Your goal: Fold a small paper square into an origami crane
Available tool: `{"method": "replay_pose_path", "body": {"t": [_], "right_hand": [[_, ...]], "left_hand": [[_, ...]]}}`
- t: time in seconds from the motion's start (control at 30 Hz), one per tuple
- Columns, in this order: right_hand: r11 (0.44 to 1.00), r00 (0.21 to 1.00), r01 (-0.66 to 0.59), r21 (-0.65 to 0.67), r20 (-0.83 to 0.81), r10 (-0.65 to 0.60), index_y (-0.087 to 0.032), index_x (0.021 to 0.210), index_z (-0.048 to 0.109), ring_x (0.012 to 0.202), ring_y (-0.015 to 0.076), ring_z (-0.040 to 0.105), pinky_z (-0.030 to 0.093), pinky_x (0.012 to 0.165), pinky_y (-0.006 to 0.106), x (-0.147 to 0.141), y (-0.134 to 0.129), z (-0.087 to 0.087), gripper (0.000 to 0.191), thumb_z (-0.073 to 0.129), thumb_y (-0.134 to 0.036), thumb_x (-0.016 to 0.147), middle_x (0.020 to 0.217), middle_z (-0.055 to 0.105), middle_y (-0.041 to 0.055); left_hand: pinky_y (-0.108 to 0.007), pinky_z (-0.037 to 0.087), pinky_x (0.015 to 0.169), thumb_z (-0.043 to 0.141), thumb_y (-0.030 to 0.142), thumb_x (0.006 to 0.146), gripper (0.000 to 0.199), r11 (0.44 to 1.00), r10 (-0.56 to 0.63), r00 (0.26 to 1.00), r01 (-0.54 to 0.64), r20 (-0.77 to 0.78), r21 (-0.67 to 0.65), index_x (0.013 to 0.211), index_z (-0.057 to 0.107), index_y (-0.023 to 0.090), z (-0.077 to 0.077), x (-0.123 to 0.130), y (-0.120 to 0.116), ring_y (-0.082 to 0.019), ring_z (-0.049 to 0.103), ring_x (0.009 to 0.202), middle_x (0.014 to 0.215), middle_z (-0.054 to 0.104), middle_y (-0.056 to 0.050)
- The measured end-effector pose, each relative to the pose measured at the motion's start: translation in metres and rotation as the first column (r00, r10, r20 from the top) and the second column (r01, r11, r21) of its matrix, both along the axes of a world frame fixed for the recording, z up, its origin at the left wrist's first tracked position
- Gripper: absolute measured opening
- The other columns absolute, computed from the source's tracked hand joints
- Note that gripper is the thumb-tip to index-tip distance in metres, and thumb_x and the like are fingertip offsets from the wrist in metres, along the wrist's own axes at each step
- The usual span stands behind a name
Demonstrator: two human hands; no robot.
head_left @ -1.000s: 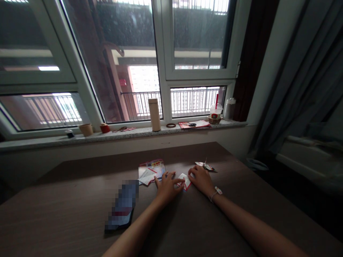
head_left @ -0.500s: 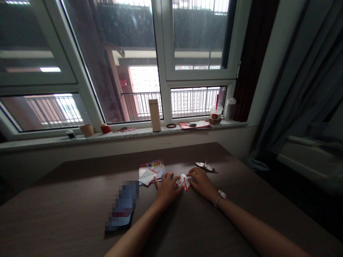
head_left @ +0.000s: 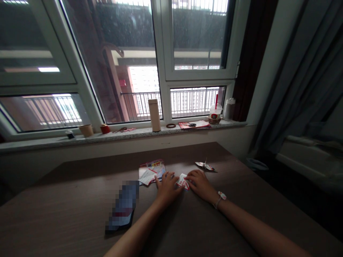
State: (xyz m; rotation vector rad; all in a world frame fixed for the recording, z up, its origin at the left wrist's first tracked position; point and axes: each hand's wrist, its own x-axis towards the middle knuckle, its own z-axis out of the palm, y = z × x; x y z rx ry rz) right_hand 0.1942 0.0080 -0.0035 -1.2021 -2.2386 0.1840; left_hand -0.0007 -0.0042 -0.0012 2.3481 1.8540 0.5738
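Observation:
A small folded white and red paper (head_left: 182, 180) lies on the brown table between my hands. My left hand (head_left: 166, 188) rests at its left side, fingers spread, with the thumb at the paper's lower edge. My right hand (head_left: 200, 183) has its fingers closed together on the paper's right edge. Behind my right hand sits a folded paper crane (head_left: 205, 165). Printed sheets (head_left: 149, 172) lie just left of my left hand's fingertips.
A phone (head_left: 123, 206), pixelated in view, lies on the table (head_left: 66, 192) at left. The windowsill (head_left: 128, 134) holds a beige flask (head_left: 154, 115), a cup with a red straw (head_left: 215, 111), scissors (head_left: 192, 125) on red-edged papers and a paper cup (head_left: 86, 130).
My right fingers have moved slightly left over the small paper, whose right part is now more covered. My left hand has hardly moved.

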Motion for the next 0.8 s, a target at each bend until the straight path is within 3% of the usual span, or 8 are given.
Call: {"method": "replay_pose_path", "body": {"t": [0.43, 0.6, 0.8], "right_hand": [[0.995, 0.996, -0.058, -0.086, -0.067, 0.052, -0.025, 0.113, 0.069, 0.114, 0.0217, 0.05, 0.037, 0.105, 0.038, 0.008, 0.003, -0.001, 0.027, 0.054, -0.024, 0.09, 0.114, 0.066, 0.0054], [0.993, 0.994, -0.084, -0.089, -0.081, 0.076, -0.024, 0.113, 0.068, 0.114, 0.0213, 0.05, 0.037, 0.105, 0.038, 0.01, 0.002, 0.0, 0.03, 0.056, -0.021, 0.087, 0.116, 0.065, 0.0057], [0.984, 0.986, -0.128, -0.126, -0.118, 0.114, -0.024, 0.113, 0.069, 0.123, 0.0232, 0.047, 0.034, 0.11, 0.044, 0.011, 0.006, -0.004, 0.034, 0.053, -0.015, 0.085, 0.121, 0.066, 0.0046]], "left_hand": [[-0.071, 0.0, 0.113, 0.058, 0.028, 0.086, 0.028, 0.998, -0.054, 0.996, 0.055, 0.069, -0.009, 0.112, 0.068, 0.031, 0.005, -0.001, 0.0, -0.03, 0.032, 0.139, 0.14, 0.055, -0.003], [-0.064, 0.009, 0.116, 0.06, 0.033, 0.087, 0.022, 0.998, -0.064, 0.993, 0.066, 0.099, -0.013, 0.106, 0.071, 0.03, 0.007, -0.001, -0.001, -0.029, 0.033, 0.138, 0.138, 0.056, -0.003], [-0.066, 0.007, 0.115, 0.064, 0.041, 0.085, 0.017, 0.999, -0.04, 0.992, 0.039, 0.119, 0.013, 0.091, 0.073, 0.028, 0.007, -0.001, 0.001, -0.029, 0.036, 0.136, 0.133, 0.06, -0.002]]}}
